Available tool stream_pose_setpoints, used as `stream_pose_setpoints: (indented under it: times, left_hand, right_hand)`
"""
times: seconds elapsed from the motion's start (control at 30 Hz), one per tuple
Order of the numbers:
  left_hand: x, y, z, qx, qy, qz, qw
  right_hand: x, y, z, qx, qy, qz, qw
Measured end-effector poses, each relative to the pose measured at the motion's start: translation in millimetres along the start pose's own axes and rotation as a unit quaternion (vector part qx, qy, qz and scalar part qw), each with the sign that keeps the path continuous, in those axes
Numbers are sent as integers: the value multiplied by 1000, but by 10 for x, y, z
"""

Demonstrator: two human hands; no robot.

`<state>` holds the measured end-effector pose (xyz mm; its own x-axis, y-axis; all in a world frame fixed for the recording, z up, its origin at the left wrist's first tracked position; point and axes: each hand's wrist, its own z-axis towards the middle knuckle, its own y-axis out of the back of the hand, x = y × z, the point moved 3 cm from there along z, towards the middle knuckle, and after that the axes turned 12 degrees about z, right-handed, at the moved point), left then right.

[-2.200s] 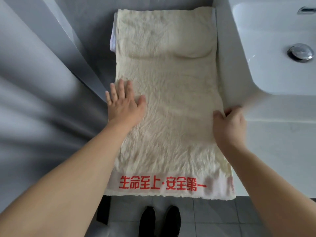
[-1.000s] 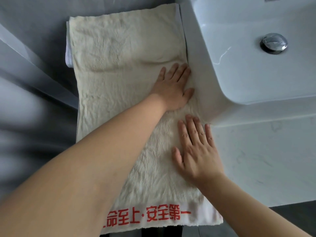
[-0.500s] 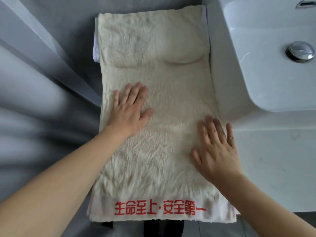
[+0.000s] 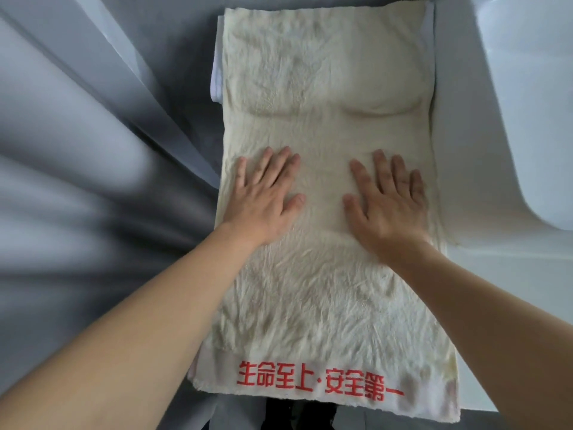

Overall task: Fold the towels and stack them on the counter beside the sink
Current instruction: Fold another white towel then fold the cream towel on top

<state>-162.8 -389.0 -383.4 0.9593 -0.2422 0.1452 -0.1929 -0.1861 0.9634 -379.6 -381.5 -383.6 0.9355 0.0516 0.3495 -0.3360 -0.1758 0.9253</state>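
Head view looks straight down on a cream towel (image 4: 325, 290) spread lengthwise on the counter (image 4: 496, 305), just left of the white sink (image 4: 527, 119). Left hand (image 4: 263, 197) and right hand (image 4: 387, 200) lie side by side on the towel's middle, palms down, fingers spread flat, gripping nothing. Red lettering (image 4: 319, 380) runs along the near hem. A white edge of another cloth (image 4: 216, 72) shows under the far left corner.

One line of red Chinese characters, 生命至上·安全第一, was printed on the smooth band at the near end of the towel (image 4: 325, 274), well below both flat hands and nearer the wrists' side. No other text was legible.
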Motion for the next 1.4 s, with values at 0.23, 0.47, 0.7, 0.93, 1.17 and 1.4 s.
stream_pose_setpoints:
  times: [0.23,0.47,0.7,0.93,1.17,1.4]
  left_hand:
    - [16,-230,-1063,-12,37,-31,999]
    - [-259,-151,-1194,-18,68,-46,996]
    - [-404,-467,-1795,-40,19,-15,999]
    - [-41,-529,-1991,-48,-20,-88,995]
    - [15,-569,-2544,65,301,-572,760]
    - [-260,-700,-2928,159,457,-661,574]
  right_hand:
    - [-11,-21,-15,13,-5,-9,1000]
    - [192,127,-813,-39,25,56,997]
    - [-147,-239,-1752,27,67,-8,997]
    - [-633,-89,-1806,31,-40,-19,999]
    - [-346,-102,-2765,-166,-320,217,907]
    - [-94,-228,-2874,-174,-541,598,565]
